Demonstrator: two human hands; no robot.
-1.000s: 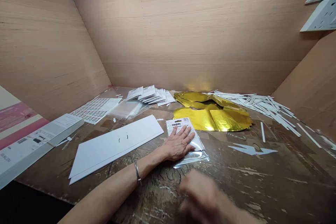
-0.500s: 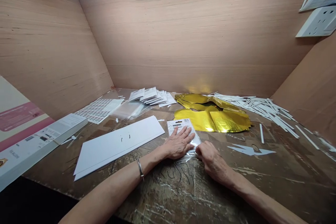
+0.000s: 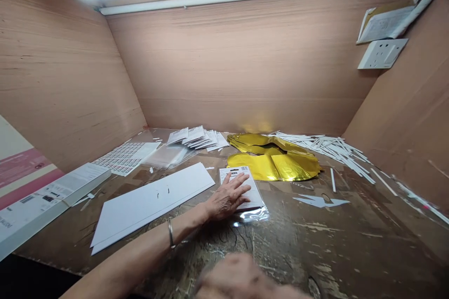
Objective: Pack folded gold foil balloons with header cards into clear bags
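Note:
My left hand (image 3: 228,196), its fingers spread, lies flat on a white printed card in a clear plastic bag (image 3: 255,196). The bag's loose transparent end sticks out beyond the card on the near side. Close to the camera, at the bottom of the view, my right hand (image 3: 238,276) is smeared by motion, and its fingers cannot be made out. Just behind the bagged card lie gold foil sheets (image 3: 280,167). Two long white cards (image 3: 154,205) lie overlapped to the left of my left hand.
At the back are a pile of bagged cards (image 3: 196,138), clear bags (image 3: 164,155) and a sticker sheet (image 3: 128,156). White sticks (image 3: 326,147) are heaped at the back right, near a pale cut-out piece (image 3: 321,201). A long banded stack of printed cards (image 3: 52,205) stands left.
My right hand has left the bag's near end and moved back toward the camera. My left hand stays on the bagged card. The view has tilted up, showing the lamp.

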